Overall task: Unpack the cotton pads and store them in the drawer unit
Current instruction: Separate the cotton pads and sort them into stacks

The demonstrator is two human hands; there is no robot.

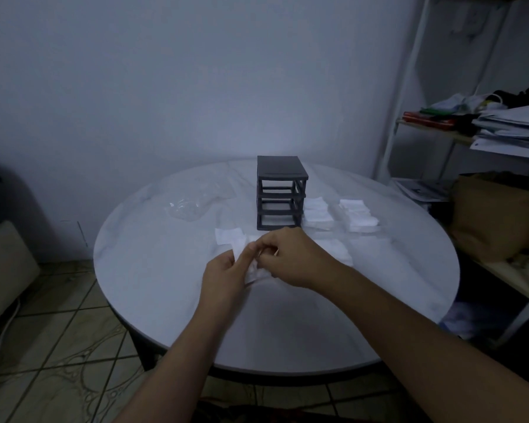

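Fingers (245, 252) of both hands pinched on cotton pads (258, 271), just in front of drawer unit (281, 193).

A round white table (287, 331) carries a dark drawer frame (280, 193), cotton pad stacks (359, 219), and clear plastic wrap (187, 209).

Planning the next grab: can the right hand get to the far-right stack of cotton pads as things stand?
Probably yes, once freed. The right hand and left hand are both gripping a bunch of pads. The far-right stack lies in the open, right of the drawer unit, with nothing between.
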